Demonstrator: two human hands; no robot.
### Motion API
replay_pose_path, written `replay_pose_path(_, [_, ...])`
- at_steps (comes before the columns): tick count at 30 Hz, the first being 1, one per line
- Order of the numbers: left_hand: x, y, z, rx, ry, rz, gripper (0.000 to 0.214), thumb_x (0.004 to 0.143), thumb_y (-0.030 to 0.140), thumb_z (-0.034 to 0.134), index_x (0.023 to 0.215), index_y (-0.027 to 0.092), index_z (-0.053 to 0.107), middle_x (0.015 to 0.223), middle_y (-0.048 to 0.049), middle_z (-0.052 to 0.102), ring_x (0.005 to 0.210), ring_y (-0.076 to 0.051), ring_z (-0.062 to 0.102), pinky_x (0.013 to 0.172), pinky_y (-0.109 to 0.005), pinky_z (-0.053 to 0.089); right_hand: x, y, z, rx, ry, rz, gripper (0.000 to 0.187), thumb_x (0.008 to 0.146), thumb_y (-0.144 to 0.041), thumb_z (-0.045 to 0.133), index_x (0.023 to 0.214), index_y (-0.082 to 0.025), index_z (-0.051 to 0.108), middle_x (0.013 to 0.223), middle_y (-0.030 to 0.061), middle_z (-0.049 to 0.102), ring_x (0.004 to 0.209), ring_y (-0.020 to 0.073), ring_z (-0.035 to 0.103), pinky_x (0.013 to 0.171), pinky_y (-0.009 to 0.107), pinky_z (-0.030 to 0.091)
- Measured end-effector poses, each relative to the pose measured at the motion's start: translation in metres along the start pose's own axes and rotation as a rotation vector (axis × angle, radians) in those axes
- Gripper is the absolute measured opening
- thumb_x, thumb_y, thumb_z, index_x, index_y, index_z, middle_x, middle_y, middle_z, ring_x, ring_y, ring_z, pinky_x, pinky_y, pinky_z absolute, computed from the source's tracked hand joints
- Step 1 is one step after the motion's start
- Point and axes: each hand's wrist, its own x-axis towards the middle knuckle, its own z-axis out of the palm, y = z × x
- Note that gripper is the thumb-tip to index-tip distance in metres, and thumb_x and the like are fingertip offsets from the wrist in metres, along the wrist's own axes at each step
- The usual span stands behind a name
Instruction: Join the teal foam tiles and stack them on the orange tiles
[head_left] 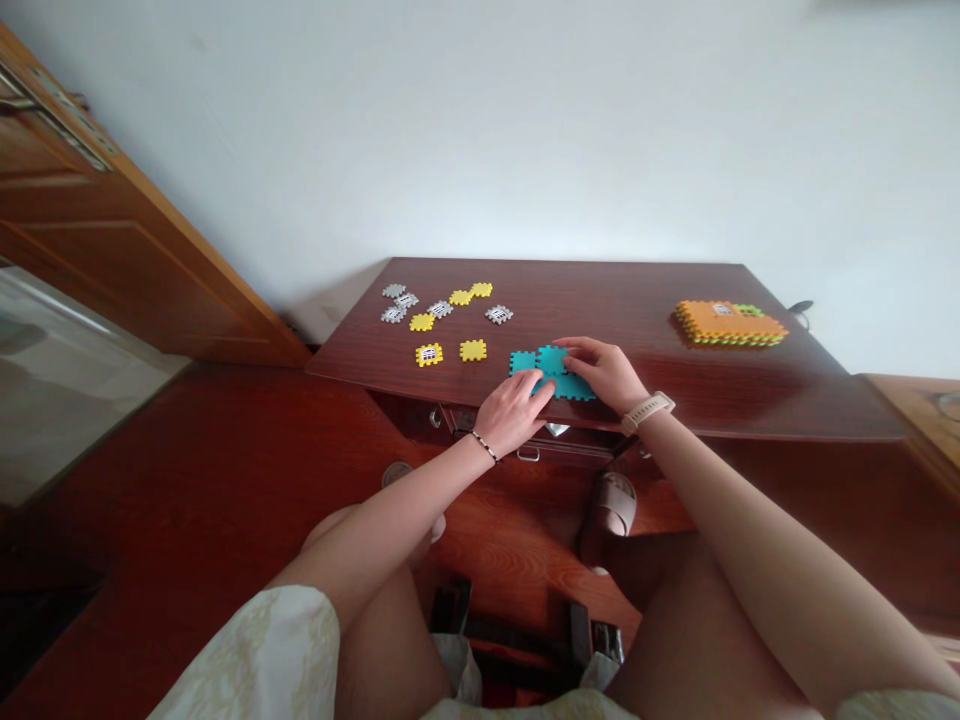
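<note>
Several teal interlocking puzzle tiles lie joined together near the front edge of a dark wooden desk. My left hand rests at their near left side, fingers pressed down on a tile. My right hand, with a pale watch on the wrist, lies over the right part of the teal tiles, fingers curled on them. Both hands press on the tiles rather than lift them.
Loose yellow tiles and grey tiles are scattered at the desk's left. A stack of orange and green tiles sits at the right. A drawer with handles is under the desk. A wooden door stands left.
</note>
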Motion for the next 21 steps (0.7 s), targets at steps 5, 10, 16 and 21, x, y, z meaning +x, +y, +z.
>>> replay_pose_path(5, [0.000,0.000,-0.001,0.007,-0.001,0.002,0.055,0.098,0.025,0.080,0.148,0.019,0.058,0.152,-0.0148,0.060,0.143,-0.031,0.060,0.126,-0.043,0.051,0.001,0.001,0.001,-0.028,-0.006,-0.011,0.042,0.092,-0.046,0.073,0.129,-0.028,0.083,0.100,0.0052,0.083,0.086,0.0262,0.074,0.079,0.041,0.063])
replay_pose_path(10, [-0.001,-0.001,0.003,0.006,0.029,0.016,0.057,0.097,0.025,0.082,0.148,0.017,0.058,0.154,-0.0168,0.059,0.142,-0.032,0.061,0.125,-0.045,0.052,0.002,0.002,0.001,-0.032,-0.011,-0.011,0.043,0.093,-0.046,0.072,0.130,-0.026,0.083,0.100,0.0053,0.083,0.085,0.0254,0.073,0.075,0.039,0.060])
replay_pose_path(16, [-0.001,-0.004,0.010,-0.025,0.071,0.033,0.060,0.093,0.023,0.086,0.147,0.018,0.058,0.150,-0.0186,0.060,0.141,-0.034,0.063,0.123,-0.048,0.055,0.003,0.001,0.000,-0.069,-0.014,-0.029,0.046,0.095,-0.046,0.071,0.131,-0.020,0.083,0.099,0.0077,0.083,0.083,0.0240,0.071,0.073,0.036,0.058])
replay_pose_path(21, [-0.001,-0.004,0.013,-0.034,0.071,0.035,0.061,0.093,0.023,0.086,0.148,0.017,0.058,0.150,-0.0194,0.060,0.144,-0.035,0.062,0.124,-0.049,0.054,0.004,0.000,0.000,-0.082,-0.019,-0.028,0.046,0.096,-0.045,0.070,0.131,-0.019,0.082,0.098,0.0082,0.083,0.082,0.0231,0.070,0.072,0.035,0.058])
